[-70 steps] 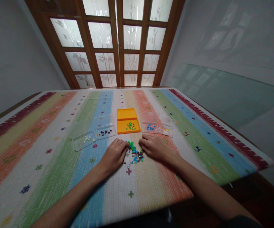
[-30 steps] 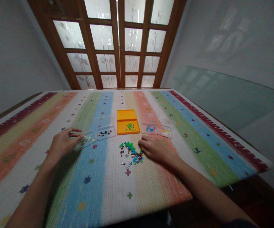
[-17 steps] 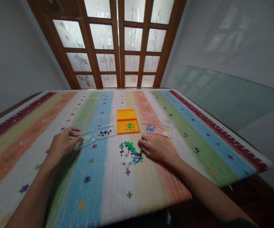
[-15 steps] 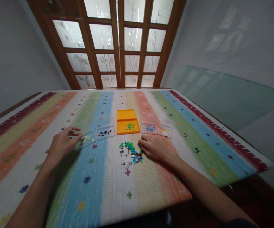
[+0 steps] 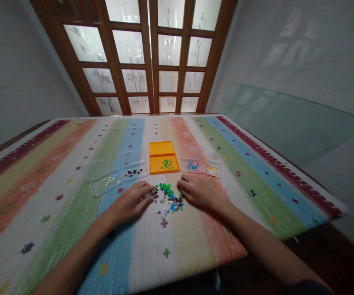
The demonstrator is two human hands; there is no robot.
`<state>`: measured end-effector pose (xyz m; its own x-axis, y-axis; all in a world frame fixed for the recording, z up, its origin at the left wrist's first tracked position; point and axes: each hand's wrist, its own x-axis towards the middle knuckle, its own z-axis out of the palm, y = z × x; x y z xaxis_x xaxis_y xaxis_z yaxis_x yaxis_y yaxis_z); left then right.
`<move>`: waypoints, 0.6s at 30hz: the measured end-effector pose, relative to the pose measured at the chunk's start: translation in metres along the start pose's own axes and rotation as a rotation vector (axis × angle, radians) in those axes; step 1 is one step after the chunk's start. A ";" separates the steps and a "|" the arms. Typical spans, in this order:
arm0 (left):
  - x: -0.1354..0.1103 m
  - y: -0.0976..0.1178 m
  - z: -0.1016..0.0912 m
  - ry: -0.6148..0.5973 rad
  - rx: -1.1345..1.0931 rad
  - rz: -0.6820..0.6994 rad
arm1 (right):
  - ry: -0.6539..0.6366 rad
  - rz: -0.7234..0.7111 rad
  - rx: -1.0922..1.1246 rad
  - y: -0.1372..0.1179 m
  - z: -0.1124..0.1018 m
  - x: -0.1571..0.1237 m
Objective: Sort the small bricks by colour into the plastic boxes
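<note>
A loose pile of small building bricks (image 5: 166, 189), in green, blue, dark brown and grey, lies on the cloth between my hands. At the pile's left edge is my left hand (image 5: 134, 199), thumb and forefinger apart, with no brick visible between them. My right hand (image 5: 195, 190) rests against the pile's right side, its fingers curled together; whatever they hold, if anything, is hidden. Beyond the pile stands an open orange case (image 5: 153, 169) with green bricks inside. A clear box (image 5: 95, 190) with pale bricks is left of my left hand.
Another clear box (image 5: 125, 177) holds dark brown bricks. Right of the orange case, one clear box (image 5: 183, 169) contains blue bricks and another clear box (image 5: 216, 175) yellow ones. A striped tablecloth (image 5: 164, 270) covers the table, whose near edge lies below my forearms.
My left hand has moved right and nearer, from the clear box of pale bricks to the pile's left edge. My right hand has stayed beside the pile.
</note>
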<state>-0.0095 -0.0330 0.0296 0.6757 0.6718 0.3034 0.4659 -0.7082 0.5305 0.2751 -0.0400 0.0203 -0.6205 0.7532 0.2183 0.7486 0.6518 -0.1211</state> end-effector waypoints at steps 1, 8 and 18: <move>0.000 0.000 0.005 -0.002 0.007 0.008 | -0.001 0.001 0.001 0.000 0.000 0.000; -0.001 -0.007 0.019 0.017 0.051 0.003 | -0.010 0.008 0.004 0.000 -0.001 0.000; 0.000 -0.004 0.017 0.034 0.046 0.017 | -0.013 0.003 0.005 -0.001 -0.002 0.001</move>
<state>-0.0019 -0.0338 0.0136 0.6646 0.6659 0.3390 0.4806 -0.7283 0.4884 0.2746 -0.0400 0.0220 -0.6208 0.7565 0.2058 0.7498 0.6496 -0.1262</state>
